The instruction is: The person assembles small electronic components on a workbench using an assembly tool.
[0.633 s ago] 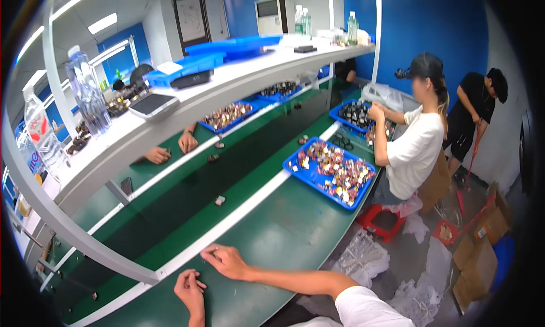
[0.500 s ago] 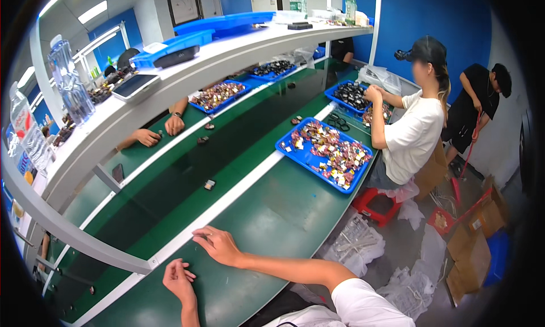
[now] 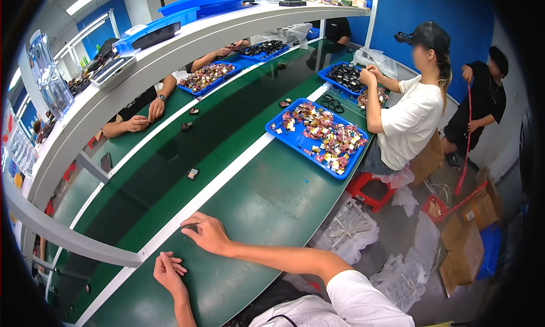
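My right hand (image 3: 205, 234) is over the white strip at the edge of the green worktable (image 3: 250, 202). Its thumb and fingers pinch a thin dark piece (image 3: 191, 227), too small to name exactly. Lower left of it, my left hand (image 3: 171, 271) hovers above the table with fingers loosely bent and a little apart, and nothing shows in them. Nearest to my hands on the belt (image 3: 153, 157) lies a small dark part with a pale face (image 3: 193, 173). Farther right, a blue tray (image 3: 276, 135) holds many small pinkish-brown parts with white and yellow bits.
A grey shelf post (image 3: 68, 230) curves down left of my hands, below a white shelf (image 3: 187, 35). A co-worker in white (image 3: 411, 108) sits by a blue tray of black parts (image 3: 346, 77). Another stands with a red-handled tool (image 3: 468, 128). A red stool (image 3: 369, 192) and plastic bags (image 3: 347, 228) are on the floor.
The view has shifted slightly. A thin dark piece now shows in my right hand's pinch. Across the belt, a co-worker's hands have come together. The standing person has straightened up.
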Tool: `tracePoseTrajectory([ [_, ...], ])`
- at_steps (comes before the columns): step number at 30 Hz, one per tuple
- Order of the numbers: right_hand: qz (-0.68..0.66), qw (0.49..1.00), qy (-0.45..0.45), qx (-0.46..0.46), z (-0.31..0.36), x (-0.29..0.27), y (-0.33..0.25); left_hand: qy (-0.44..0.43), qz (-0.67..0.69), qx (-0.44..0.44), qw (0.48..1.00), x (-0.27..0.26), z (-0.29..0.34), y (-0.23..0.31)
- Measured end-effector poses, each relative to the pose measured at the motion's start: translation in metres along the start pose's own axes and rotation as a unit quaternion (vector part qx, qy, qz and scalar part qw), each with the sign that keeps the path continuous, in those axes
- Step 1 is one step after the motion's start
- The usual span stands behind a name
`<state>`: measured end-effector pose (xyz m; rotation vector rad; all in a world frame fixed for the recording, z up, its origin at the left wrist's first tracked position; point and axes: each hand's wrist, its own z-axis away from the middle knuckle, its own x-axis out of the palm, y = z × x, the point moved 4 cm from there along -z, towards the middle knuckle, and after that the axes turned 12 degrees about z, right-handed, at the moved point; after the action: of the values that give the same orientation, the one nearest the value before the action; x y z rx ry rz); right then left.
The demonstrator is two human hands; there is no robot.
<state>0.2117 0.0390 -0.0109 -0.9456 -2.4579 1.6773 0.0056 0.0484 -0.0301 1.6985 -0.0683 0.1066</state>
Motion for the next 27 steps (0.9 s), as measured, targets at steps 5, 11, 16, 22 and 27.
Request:
tracePoseTrajectory([
  [5, -0.007, 0.999, 0.018, -0.038, -0.001, 0.013, 0.002, -0.005, 0.010, -0.006, 1.000, -0.005, -0.002, 0.003],
  [11, 0.024, 0.999, -0.019, -0.017, 0.001, 0.013, 0.008, -0.058, 0.019, -0.092, 0.994, 0.006, -0.021, 0.007],
  [16, 0.018, 0.997, 0.011, -0.071, 0.003, 0.013, 0.013, -0.153, -0.029, -0.065, 0.986, 0.048, -0.083, 0.028],
  [22, 0.051, 0.997, -0.046, -0.031, 0.004, 0.011, 0.002, -0.159, -0.070, 0.000, 0.985, 0.099, -0.143, 0.015],
  [27, 0.058, 0.996, -0.060, -0.037, 0.000, 0.009, 0.001, -0.071, -0.061, 0.013, 0.996, 0.087, -0.138, -0.013],
])
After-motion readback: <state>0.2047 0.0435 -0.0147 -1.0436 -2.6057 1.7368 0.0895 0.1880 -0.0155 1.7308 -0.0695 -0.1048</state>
